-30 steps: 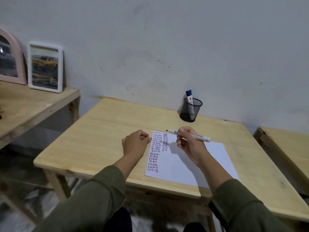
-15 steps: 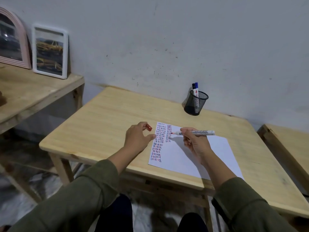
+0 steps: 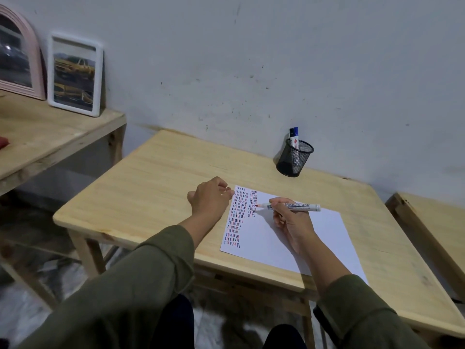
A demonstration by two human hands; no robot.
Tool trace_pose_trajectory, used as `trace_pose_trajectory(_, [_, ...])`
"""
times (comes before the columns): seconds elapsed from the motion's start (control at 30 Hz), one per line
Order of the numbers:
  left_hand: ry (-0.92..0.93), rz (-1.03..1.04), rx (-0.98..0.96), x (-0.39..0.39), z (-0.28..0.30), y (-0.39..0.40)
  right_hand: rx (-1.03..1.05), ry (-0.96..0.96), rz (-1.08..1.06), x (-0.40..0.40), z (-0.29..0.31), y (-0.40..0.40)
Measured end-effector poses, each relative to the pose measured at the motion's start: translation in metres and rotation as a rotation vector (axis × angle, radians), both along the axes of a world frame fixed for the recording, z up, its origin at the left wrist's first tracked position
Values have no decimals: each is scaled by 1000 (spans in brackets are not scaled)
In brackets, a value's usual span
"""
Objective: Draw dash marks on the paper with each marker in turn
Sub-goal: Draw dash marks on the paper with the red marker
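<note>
My right hand (image 3: 289, 220) pinches a red-tipped marker (image 3: 289, 207) low on its barrel, the tip touching or just above the paper (image 3: 289, 243) beside the second column of dash marks (image 3: 252, 204). My left hand (image 3: 210, 197) lies loosely curled on the counter (image 3: 151, 187) at the sheet's far left corner, fingertips at the paper's edge; whether it hides the marker's cap I cannot tell.

The risks, as I judge them: my right palm rests on the sheet, and dragging it toward my left hand could smear fresh ink in the columns there. My left hand holds only one corner, so a firm stroke could skew the sheet, and the dashes would wander out of line.

Room is generous. The sheet under and beyond my right hand is blank, open for many more columns. The paper's near edge runs close to the counter's near edge below my right wrist, so a tug toward me could slide it off. Ahead of my right hand, well apart, a black mesh cup (image 3: 295, 158) holds two more markers (image 3: 294, 137), with bare counter between for an easy reach. A lower counter (image 3: 427, 222) stands beyond my right hand.
</note>
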State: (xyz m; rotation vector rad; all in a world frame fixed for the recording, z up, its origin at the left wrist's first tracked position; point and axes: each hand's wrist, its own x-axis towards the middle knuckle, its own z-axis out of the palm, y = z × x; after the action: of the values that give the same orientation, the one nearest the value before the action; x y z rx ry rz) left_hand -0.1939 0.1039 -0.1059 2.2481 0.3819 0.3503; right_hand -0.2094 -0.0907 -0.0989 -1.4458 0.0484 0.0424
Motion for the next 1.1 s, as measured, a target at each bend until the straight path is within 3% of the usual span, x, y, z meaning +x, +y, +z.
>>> trace_pose_trajectory(0.23, [28, -17, 44, 14, 0, -5, 21, 1, 5, 3, 0, -1])
trace_pose_trajectory(0.57, [153, -258, 224, 42, 9, -21, 110, 44, -7, -1, 5, 0])
trace_pose_trajectory(0.77, [126, -277, 132, 43, 8, -25, 89, 39, 3, 0, 5, -2])
trace_pose_trajectory(0.9, [92, -318, -54, 40, 6, -23, 110, 39, 15, -2, 7, -1])
trace_pose_trajectory(1.0, [12, -263, -213, 33, 6, -20, 118, 44, 13, -3, 8, -1])
trace_pose_trajectory(1.1, [-43, -204, -236, 26, 5, -12, 135, 39, 9, -3, 7, 0])
